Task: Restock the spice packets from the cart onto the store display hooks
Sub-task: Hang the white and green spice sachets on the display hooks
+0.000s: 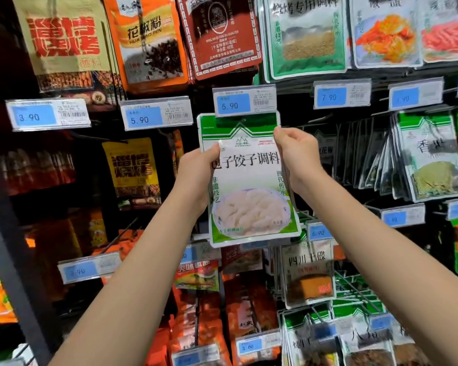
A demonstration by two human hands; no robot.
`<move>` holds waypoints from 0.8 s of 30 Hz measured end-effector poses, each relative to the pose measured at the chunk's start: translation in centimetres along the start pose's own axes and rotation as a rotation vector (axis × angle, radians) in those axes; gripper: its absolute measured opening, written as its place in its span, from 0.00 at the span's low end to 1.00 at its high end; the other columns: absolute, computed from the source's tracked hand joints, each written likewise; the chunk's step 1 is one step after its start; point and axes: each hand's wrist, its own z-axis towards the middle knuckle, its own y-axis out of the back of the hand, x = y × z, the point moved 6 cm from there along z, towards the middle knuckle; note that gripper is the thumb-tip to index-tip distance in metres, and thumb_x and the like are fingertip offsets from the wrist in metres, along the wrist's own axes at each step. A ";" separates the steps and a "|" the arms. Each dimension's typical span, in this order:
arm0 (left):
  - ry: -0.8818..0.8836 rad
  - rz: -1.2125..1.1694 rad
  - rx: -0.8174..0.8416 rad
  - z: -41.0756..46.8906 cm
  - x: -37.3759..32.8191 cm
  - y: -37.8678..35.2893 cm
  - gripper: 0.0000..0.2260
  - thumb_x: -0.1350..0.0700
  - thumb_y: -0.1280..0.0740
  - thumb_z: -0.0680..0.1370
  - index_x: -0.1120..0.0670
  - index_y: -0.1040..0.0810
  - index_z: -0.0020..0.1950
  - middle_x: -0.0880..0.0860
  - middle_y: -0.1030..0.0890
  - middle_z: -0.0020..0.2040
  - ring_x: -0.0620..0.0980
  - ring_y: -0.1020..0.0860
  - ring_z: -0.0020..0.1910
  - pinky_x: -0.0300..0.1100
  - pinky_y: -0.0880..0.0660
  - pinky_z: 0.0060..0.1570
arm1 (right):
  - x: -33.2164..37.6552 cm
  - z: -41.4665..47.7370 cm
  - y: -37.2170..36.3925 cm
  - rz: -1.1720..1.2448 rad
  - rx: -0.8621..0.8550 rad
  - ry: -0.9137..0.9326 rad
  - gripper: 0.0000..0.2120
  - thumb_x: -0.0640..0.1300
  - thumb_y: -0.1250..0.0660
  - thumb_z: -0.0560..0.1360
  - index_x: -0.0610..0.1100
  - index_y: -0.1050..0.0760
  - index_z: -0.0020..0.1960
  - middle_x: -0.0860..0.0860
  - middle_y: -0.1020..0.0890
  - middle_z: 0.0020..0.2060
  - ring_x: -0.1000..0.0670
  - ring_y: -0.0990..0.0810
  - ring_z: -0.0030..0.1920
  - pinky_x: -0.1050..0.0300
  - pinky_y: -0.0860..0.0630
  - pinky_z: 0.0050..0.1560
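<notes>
While the left hand (196, 175) and the right hand (298, 151) are pinching the green packet (249, 204) with curled fingers, it is seemingly not yet hanging below the price tag (245, 101).

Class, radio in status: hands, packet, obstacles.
Left hand and right hand grip green packet. Packet held upright before display. Price tag overlaps its top edge.

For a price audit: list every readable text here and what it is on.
"子饺子调料": held spice packet
"花椒粉": orange packet
"四川干碟": lower packet
"5.90": centre tag
"5.90": middle-left tag
"7.90": right tag
"3.90": far-left tag
"3.60": bottom tag
Fine print, barcodes, other tags: too blurred.
</notes>
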 end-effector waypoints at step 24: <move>-0.458 1.105 -0.102 2.2 4.5 -0.6 0.39 0.57 0.32 0.78 0.49 0.55 0.79 0.53 0.53 0.79 0.57 0.43 0.76 0.59 0.35 0.68 | -4.4 0.0 -2.0 -0.696 0.145 0.264 0.44 0.46 0.32 0.77 0.50 0.62 0.78 0.46 0.38 0.74 0.43 0.32 0.69 0.53 0.30 0.56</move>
